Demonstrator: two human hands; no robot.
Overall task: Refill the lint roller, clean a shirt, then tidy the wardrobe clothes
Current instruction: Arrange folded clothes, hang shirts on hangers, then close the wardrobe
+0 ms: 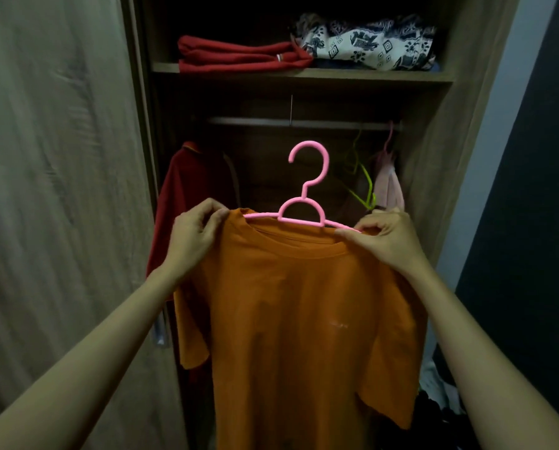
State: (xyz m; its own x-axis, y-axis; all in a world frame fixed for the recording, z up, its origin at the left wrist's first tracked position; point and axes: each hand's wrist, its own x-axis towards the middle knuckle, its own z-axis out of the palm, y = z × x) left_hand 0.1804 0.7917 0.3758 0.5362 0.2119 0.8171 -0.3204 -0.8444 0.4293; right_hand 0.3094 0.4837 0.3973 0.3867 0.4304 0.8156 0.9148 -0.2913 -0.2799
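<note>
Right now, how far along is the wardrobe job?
Looks done: the orange cotton t-shirt is already on the pink plastic hanger; whether it was rolled clean can't be told. In hand: left hand and right hand each pinch a shoulder, the hook below the metal wardrobe rail. Left: hook it on the rail, between the hanging red garment and pale pink garment.

Wardrobe contents, by count.
Two hands; one orange shirt; three hangers: pink at 12 o'clock, green and a second pink at 1 o'clock. One rail, one shelf, two folded bundles: red, patterned. One red hanging garment at 9 o'clock.
</note>
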